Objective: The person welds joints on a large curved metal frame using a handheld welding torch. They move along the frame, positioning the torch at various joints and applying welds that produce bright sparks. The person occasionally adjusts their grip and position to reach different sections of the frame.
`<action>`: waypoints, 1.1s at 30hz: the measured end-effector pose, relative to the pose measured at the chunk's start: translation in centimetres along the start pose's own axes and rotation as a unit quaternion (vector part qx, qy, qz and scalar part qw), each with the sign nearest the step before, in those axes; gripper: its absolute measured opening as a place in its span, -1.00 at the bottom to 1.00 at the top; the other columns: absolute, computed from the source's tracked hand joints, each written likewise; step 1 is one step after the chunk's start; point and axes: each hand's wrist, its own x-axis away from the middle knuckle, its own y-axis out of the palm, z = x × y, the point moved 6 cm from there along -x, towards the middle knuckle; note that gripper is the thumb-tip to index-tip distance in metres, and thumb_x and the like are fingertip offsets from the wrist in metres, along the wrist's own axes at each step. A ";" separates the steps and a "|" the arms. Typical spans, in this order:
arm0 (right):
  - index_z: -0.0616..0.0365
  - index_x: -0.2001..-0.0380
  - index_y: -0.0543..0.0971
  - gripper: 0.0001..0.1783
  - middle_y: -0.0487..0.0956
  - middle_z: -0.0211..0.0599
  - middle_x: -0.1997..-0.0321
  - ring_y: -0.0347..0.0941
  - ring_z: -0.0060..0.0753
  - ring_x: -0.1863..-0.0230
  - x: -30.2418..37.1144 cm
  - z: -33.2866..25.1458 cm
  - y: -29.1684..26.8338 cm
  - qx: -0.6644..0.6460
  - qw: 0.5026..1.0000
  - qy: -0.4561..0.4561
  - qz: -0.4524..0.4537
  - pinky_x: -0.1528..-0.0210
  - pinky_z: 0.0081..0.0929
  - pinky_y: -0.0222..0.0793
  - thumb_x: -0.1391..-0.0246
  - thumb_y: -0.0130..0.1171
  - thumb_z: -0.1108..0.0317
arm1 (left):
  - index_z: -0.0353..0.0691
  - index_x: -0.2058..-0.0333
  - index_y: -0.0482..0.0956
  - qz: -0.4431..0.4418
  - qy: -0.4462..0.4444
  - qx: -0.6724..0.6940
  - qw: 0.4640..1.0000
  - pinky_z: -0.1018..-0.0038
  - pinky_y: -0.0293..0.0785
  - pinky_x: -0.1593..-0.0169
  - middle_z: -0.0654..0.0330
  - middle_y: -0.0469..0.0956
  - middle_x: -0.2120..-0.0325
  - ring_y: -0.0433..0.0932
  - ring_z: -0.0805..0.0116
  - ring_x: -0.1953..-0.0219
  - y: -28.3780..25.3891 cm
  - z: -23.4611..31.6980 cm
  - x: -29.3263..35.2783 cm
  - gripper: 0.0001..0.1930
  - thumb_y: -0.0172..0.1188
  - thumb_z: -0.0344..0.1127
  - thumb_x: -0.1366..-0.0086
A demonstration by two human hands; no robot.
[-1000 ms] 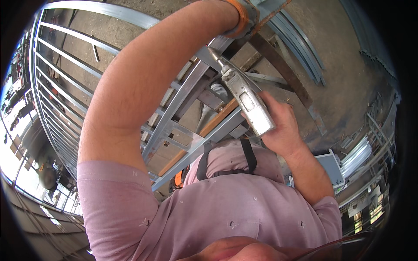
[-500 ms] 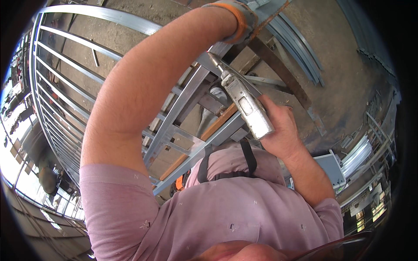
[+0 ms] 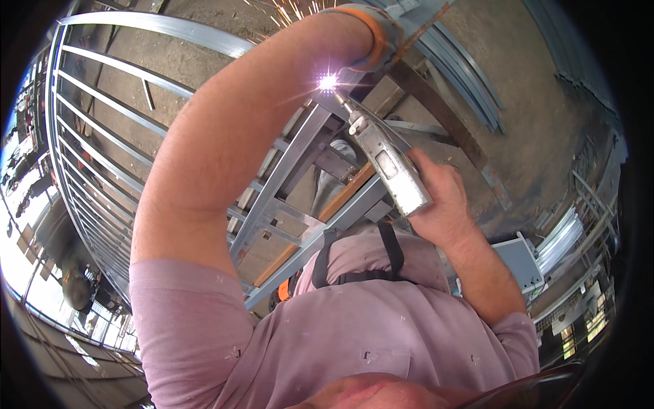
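Observation:
My right hand [image 3: 443, 201] is closed around a silver handheld welding gun [image 3: 394, 174]. The gun's nozzle points up and left, and a bright violet-white welding flash [image 3: 328, 82] burns at its tip, on a metal joint partly hidden by the glare and my forearm. Sparks [image 3: 289, 12] fly beyond that forearm. Bent across the work, my left arm ends in a grey glove with an orange cuff [image 3: 381, 37] by the upper edge. The left fingers are hidden. A barred metal frame [image 3: 153, 25] spreads out to the left.
Beneath the work are steel supports and a long wooden strip [image 3: 346, 193]. Long grey metal profiles [image 3: 463, 75] lie on the ground at upper right, beside a rusty beam [image 3: 443, 112]. A grey box [image 3: 518, 264] stands at right. My shoe [image 3: 343, 151] shows between the supports.
A bright flash has appeared at the nozzle tip, and sparks now spray at the top. My hands and the welding gun have barely shifted.

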 end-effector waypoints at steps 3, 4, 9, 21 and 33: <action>0.14 0.02 0.61 -0.55 0.72 0.15 0.35 0.68 0.44 0.18 0.1 -0.1 0.1 0.009 1.000 0.013 -0.009 0.18 0.20 0.60 -0.13 0.55 0.17 | -0.07 -0.14 0.87 0.014 -0.009 0.022 1.000 0.15 0.75 -0.14 0.09 0.84 -0.11 0.83 0.03 -0.09 -0.6 0.2 0.8 -0.67 0.25 -0.20 -0.56; 0.14 0.02 0.61 -0.55 0.72 0.15 0.34 0.69 0.44 0.17 0.1 -0.1 0.1 0.011 1.000 0.012 -0.005 0.18 0.20 0.60 -0.14 0.55 0.17 | -0.07 -0.14 0.87 0.019 -0.012 0.028 0.999 0.15 0.75 -0.13 0.08 0.84 -0.10 0.83 0.03 -0.09 -0.9 0.3 1.0 -0.67 0.24 -0.20 -0.56; 0.14 0.01 0.62 -0.56 0.74 0.18 0.30 0.70 0.43 0.14 0.4 0.0 0.2 0.014 1.000 0.006 0.010 0.14 0.21 0.63 -0.14 0.53 0.19 | -0.08 -0.14 0.86 0.041 -0.023 0.060 0.997 0.13 0.74 -0.13 0.07 0.84 -0.09 0.82 0.01 -0.08 -1.7 0.5 2.2 -0.66 0.23 -0.19 -0.56; 0.18 0.04 0.65 -0.63 0.73 0.21 0.25 0.68 0.45 0.08 0.8 -0.7 -0.1 0.034 0.999 0.025 0.005 0.15 0.00 0.62 -0.12 0.51 0.36 | -0.11 -0.13 0.85 0.065 -0.037 0.096 0.993 0.09 0.73 -0.12 0.03 0.84 -0.05 0.82 -0.04 -0.05 -3.0 0.8 3.4 -0.64 0.19 -0.17 -0.55; 0.19 0.04 0.63 -0.64 0.73 0.21 0.24 0.67 0.47 0.07 1.2 -0.4 -0.4 0.037 0.999 0.025 0.003 0.15 0.03 0.60 -0.12 0.50 0.39 | -0.13 -0.13 0.84 0.073 -0.044 0.115 0.990 0.04 0.72 -0.11 0.00 0.85 -0.01 0.82 -0.08 -0.02 -3.7 1.1 4.0 -0.61 0.16 -0.15 -0.55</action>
